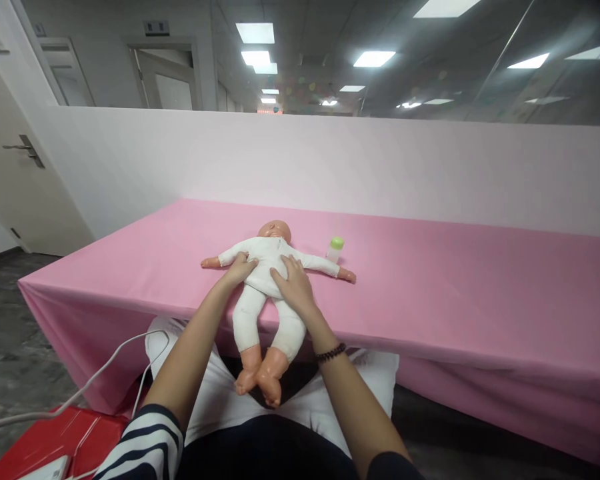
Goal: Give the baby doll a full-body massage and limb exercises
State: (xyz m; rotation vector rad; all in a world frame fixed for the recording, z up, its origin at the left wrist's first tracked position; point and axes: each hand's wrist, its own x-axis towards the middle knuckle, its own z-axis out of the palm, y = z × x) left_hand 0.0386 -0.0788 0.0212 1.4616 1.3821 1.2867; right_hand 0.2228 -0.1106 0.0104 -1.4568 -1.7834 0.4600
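Observation:
A baby doll [267,259] in a white cloth suit lies on its back on the pink-covered table, arms spread wide. Its head points away from me, and its bare feet [263,373] hang over the near edge above my lap. Against the left side of the doll's torso rests my left hand [241,269], thumb and forefinger apart, the other fingers partly hidden. My right hand [296,283] lies on the other side of the belly with fingers spread. Beside the doll's right-hand arm stands a small clear container [335,251] with a green lid.
The pink tablecloth [455,287] reaches a low white partition [355,167] at the back. At lower left, a white cable [87,383] runs above a red seat-like surface [75,437]. A door [20,160] stands at far left.

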